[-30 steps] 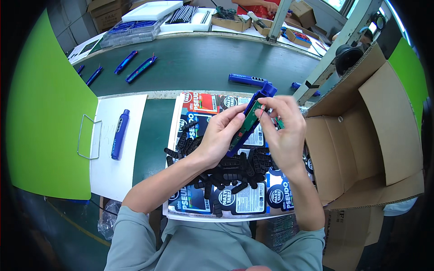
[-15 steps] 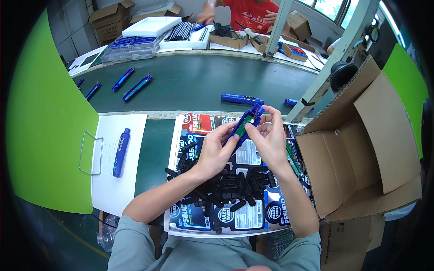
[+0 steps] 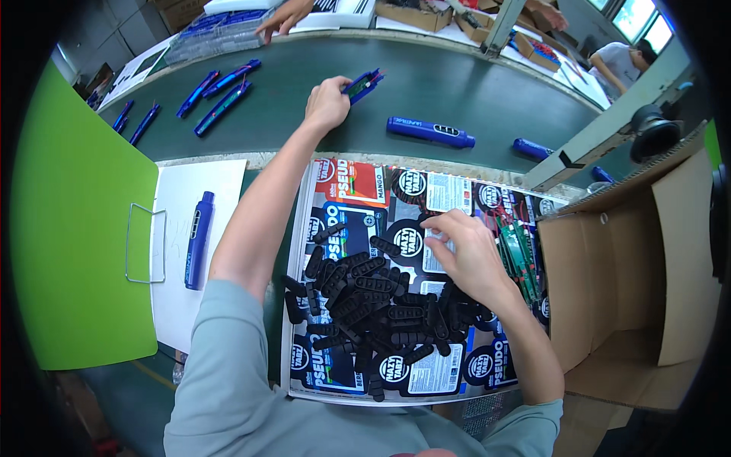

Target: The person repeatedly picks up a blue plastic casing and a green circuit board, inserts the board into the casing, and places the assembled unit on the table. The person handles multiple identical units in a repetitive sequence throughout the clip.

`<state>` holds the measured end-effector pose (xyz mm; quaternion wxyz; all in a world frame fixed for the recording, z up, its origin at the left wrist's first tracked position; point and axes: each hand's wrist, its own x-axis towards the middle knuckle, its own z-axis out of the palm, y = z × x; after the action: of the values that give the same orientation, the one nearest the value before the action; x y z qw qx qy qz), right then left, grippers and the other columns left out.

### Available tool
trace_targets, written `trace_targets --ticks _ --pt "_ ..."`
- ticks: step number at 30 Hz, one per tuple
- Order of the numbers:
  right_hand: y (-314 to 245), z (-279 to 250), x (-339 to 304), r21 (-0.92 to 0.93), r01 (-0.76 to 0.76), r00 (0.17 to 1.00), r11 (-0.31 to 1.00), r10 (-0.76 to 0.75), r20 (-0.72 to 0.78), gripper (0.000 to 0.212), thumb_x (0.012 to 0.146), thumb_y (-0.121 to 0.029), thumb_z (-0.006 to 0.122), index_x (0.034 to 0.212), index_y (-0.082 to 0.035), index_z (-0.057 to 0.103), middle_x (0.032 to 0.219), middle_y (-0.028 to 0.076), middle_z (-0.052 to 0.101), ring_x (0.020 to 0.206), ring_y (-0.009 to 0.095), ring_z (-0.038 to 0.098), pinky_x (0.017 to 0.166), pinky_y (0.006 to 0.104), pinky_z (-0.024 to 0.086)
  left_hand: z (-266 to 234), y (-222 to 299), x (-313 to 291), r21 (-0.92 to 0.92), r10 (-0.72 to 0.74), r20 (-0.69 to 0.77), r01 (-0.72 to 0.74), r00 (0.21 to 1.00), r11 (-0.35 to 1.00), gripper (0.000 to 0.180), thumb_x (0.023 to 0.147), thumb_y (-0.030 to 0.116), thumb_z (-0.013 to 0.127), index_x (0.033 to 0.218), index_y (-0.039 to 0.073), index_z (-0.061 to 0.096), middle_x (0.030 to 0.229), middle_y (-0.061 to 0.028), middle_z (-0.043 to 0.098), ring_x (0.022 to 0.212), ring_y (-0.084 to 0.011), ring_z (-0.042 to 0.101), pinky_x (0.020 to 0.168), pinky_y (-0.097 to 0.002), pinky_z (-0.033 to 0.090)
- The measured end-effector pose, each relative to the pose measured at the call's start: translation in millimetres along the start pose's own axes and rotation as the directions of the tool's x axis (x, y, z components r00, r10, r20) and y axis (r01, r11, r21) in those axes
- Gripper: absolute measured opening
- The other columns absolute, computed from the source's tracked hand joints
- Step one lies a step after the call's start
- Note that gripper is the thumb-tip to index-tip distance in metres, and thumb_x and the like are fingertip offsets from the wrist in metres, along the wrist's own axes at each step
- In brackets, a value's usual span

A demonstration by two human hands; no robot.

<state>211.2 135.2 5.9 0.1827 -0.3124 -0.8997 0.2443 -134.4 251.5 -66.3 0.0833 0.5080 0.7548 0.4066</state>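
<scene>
My left hand point(image 3: 327, 104) reaches out over the dark green bench and grips an open blue casing point(image 3: 364, 86) with a green circuit board and thin wires inside. My right hand point(image 3: 470, 255) hovers above the printed work surface point(image 3: 350, 225), thumb and fingers apart, holding nothing. Below and left of it lies a heap of black ribbed button strips point(image 3: 365, 293). Green circuit boards point(image 3: 519, 263) with red wires are stacked just right of this hand. A closed blue casing with buttons point(image 3: 431, 131) rests on the bench beyond it.
Several open blue casings point(image 3: 222, 109) lie at the bench's far left. Another blue casing point(image 3: 199, 240) sits on white paper by a green panel point(image 3: 84, 228). At right stands an open cardboard box point(image 3: 609, 282) near a metal post point(image 3: 601, 114). Another person's hand point(image 3: 285, 17) reaches in at the far side.
My left hand has carried the open casing away from my right hand, out over the bench. My right hand has let go and drawn back nearer. The view has shifted.
</scene>
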Motion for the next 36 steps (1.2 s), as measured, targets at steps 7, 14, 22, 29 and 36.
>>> trace_targets --ticks 7,14,22,29,36 --pt "-21 23 17 0.002 0.112 0.981 0.994 -0.111 0.158 0.018 0.083 -0.014 0.076 0.092 0.000 0.069 0.092 0.015 0.064 0.090 0.036 0.064 0.082 0.0462 0.051 11 -15 26 0.300 0.075 0.101 -0.103 0.992 0.948 0.035 0.086 0.010 0.060 0.119 0.013 0.074 0.118 -0.0191 0.066 0.114 -0.0399 0.061 0.097 -0.0486 0.049" --pt "-19 9 12 0.175 -0.002 0.997 0.985 -0.012 0.077 0.013 0.090 -0.006 0.066 0.101 -0.001 0.061 0.094 0.018 0.063 0.085 0.042 0.064 0.074 0.0483 0.052 6 23 -1 0.430 0.609 -0.185 -0.494 0.771 0.756 0.031 0.079 0.006 0.064 0.109 0.004 0.073 0.108 -0.0130 0.065 0.106 -0.0321 0.058 0.094 -0.0442 0.047" --pt "8 -17 -2 0.386 -0.121 0.933 0.915 0.238 -0.270 0.017 0.085 0.001 0.069 0.102 0.001 0.071 0.091 0.009 0.071 0.079 0.017 0.068 0.068 0.0298 0.052 45 83 -47 0.045 0.631 0.230 -0.656 0.741 0.754 0.031 0.088 0.019 0.071 0.114 0.002 0.071 0.108 -0.0163 0.067 0.105 -0.0329 0.062 0.094 -0.0429 0.050" --pt "22 -45 9 0.443 -0.100 0.779 0.891 0.347 -0.522 0.013 0.085 -0.004 0.074 0.097 0.002 0.073 0.087 0.007 0.067 0.071 0.012 0.063 0.064 0.0278 0.050 8 121 -104 -0.661 0.301 0.532 0.166 0.791 0.732 0.042 0.106 0.028 0.055 0.133 -0.003 0.061 0.094 -0.0081 0.070 0.081 -0.0122 0.064 0.074 -0.0279 0.051" --pt "-3 -44 16 0.137 -0.111 0.790 0.984 0.171 -0.589 0.012 0.080 -0.009 0.076 0.091 -0.003 0.075 0.088 0.012 0.059 0.079 0.025 0.060 0.071 0.0396 0.048 -19 154 -179 -0.776 0.292 0.535 0.324 0.792 0.542 0.041 0.105 0.023 0.054 0.139 0.000 0.057 0.109 -0.0052 0.068 0.090 -0.0083 0.063 0.080 -0.0246 0.054"
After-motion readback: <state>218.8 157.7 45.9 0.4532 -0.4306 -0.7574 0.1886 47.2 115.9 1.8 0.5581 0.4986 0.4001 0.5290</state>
